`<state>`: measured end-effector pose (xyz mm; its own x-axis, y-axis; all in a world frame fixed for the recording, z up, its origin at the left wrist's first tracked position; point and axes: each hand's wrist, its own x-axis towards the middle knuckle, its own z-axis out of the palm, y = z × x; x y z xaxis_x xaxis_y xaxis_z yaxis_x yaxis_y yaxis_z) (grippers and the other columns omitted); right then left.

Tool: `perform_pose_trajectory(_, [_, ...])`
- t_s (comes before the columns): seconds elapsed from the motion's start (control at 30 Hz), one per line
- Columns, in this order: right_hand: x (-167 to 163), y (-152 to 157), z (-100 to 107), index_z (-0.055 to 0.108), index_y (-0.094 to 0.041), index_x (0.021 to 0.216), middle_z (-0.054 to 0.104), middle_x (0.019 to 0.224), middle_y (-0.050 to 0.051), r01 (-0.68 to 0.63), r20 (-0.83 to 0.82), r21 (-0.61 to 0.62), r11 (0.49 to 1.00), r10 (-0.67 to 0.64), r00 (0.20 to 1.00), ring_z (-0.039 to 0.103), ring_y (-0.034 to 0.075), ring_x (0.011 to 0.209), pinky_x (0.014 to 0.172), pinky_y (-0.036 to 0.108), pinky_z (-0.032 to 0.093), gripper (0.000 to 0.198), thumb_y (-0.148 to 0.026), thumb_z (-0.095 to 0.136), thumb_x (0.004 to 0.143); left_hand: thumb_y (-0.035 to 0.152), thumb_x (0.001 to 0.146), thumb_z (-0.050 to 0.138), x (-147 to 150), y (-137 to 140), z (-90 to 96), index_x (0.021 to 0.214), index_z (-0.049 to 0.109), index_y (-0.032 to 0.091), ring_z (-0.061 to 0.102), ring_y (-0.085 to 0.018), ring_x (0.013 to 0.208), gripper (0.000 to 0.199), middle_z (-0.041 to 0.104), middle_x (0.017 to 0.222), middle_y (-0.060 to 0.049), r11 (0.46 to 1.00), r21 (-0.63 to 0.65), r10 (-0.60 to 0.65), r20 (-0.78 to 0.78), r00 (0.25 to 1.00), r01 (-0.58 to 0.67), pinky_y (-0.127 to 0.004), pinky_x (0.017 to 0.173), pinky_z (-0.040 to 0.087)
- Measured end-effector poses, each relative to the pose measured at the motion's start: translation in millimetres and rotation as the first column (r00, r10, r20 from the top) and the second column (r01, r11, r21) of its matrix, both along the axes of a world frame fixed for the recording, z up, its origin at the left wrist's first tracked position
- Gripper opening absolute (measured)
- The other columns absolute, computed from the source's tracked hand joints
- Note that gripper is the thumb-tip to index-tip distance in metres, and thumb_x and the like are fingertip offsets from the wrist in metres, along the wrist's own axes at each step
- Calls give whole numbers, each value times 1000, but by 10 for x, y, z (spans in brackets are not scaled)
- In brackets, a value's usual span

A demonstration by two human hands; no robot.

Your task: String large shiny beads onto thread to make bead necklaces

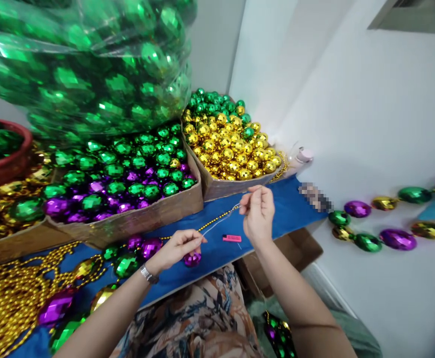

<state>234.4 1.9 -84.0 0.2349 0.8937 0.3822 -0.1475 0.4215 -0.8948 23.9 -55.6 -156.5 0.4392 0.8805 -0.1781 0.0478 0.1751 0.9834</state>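
Observation:
A thin pale string (217, 223) runs taut between my hands above the blue tabletop (210, 253). My left hand (180, 247), with a metal-banded watch on the wrist, pinches the string's near end. Just under its fingertips hangs or rests a shiny purple bead (192, 260); I cannot tell which. Higher and to the right, my right hand (258, 211) is closed with the string's other end at its fingertips. A strand of small gold beads (215, 221) passes close behind the string. Between the hands lies a small pink piece with dark marks (232, 238).
Cardboard boxes hold green and purple beads (116, 188) and gold beads (232, 144). A clear bag of large green beads (98, 74) bulks over the left box. Gold bead strands (12, 293) heap at left. A finished-looking bead garland (396, 239) hangs by the right wall.

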Motion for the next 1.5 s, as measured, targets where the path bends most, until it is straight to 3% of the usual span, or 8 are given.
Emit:
perform_pose_trajectory(0.23, [-277, -205, -8, 53, -21, 99, 58, 68, -5, -241, 144, -59, 969, 247, 958, 54, 6, 51, 50, 18, 45, 20, -39, 42, 99, 38, 87, 62, 259, 103, 578, 93, 68, 14, 55, -11, 61, 25, 63, 69, -3, 996, 29, 71, 248, 966, -80, -23, 58, 42])
perform_pose_trajectory(0.37, [-218, -155, -76, 52, -21, 96, 62, 75, -3, -325, 170, -96, 941, 337, 926, 54, 6, 49, 48, 18, 44, 23, -42, 45, 97, 38, 83, 67, 304, 121, 667, 84, 69, 13, 38, -5, 46, 24, 46, 53, 4, 980, -24, 196, 306, 932, -199, -18, 47, 31])
perform_pose_trajectory(0.5, [183, 88, -304, 48, -20, 95, 65, 91, 2, 7, 320, -126, 992, 34, 947, 54, 5, 50, 49, 19, 44, 30, -46, 33, 100, 40, 80, 69, 171, 101, 539, 80, 68, 12, 22, -3, 43, 28, 33, 49, 8, 960, -86, 277, 204, 939, -265, -17, 42, 16])
perform_pose_trajectory(0.63, [869, 330, -670, 48, -17, 114, 65, 98, 7, 346, 868, -242, 907, 42, 496, 63, 10, 69, 64, 22, 51, 43, -37, 12, 103, 43, 79, 69, -36, 106, 380, 82, 68, 14, 21, -3, 42, 29, 32, 48, 8, 935, -113, 348, 119, 930, -335, -18, 41, 16])
perform_pose_trajectory(0.93, [1770, 434, -1297, 60, -15, 111, 63, 109, 8, 544, 858, -422, 725, 513, -17, 63, 18, 93, 82, 38, 54, 25, -32, 54, 95, 39, 71, 76, -159, 150, 359, 79, 71, 15, 48, -8, 56, 25, 64, 70, -3, 913, -54, 407, 55, 912, -404, -20, 56, 42])
perform_pose_trajectory(1.1, [1653, 775, -1381, 56, -16, 120, 59, 119, 9, 528, 824, -382, 758, 538, -178, 61, 20, 101, 85, 40, 53, 32, -34, 57, 94, 43, 62, 81, -145, 173, 433, 77, 71, 15, 34, -3, 47, 33, 67, 78, -4, 856, -146, 500, -2, 866, -495, -16, 40, 25])
perform_pose_trajectory(1.23, [1348, 1135, -1412, 54, -17, 125, 56, 124, 9, 426, 846, -341, 838, 471, -251, 59, 21, 105, 88, 42, 52, 35, -33, 57, 94, 43, 64, 80, -108, 177, 507, 77, 70, 14, 23, -2, 42, 34, 46, 52, 5, 828, -213, 536, 25, 844, -519, -16, 38, 16])
perform_pose_trajectory(1.5, [1181, 1315, -1184, 56, -14, 119, 63, 112, 10, 334, 885, -328, 884, 411, -218, 63, 19, 93, 80, 35, 52, 30, -33, 50, 97, 40, 70, 77, -182, 156, 570, 80, 69, 13, 22, -3, 44, 30, 31, 49, 9, 781, -237, 611, 97, 786, -578, -15, 40, 22])
